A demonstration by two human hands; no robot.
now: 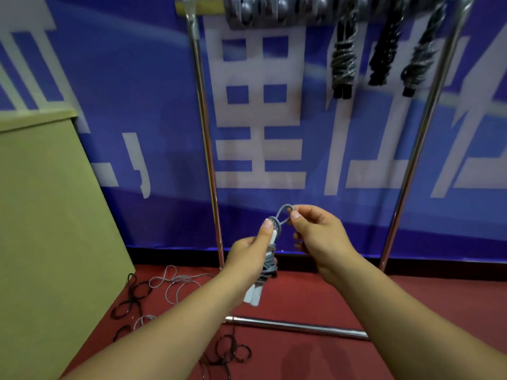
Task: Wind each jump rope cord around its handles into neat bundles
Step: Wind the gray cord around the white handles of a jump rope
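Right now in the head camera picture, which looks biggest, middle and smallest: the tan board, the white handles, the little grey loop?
1. Tan board, far the biggest.
2. White handles, partly hidden by the left hand.
3. Grey loop, pinched by the right hand.

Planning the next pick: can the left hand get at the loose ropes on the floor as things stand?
Probably not yet. The left hand grips the wound bundle, and the right hand pinches its loop. The loose ropes lie uncovered on the floor, lower left, so the path looks free once the bundle is released.
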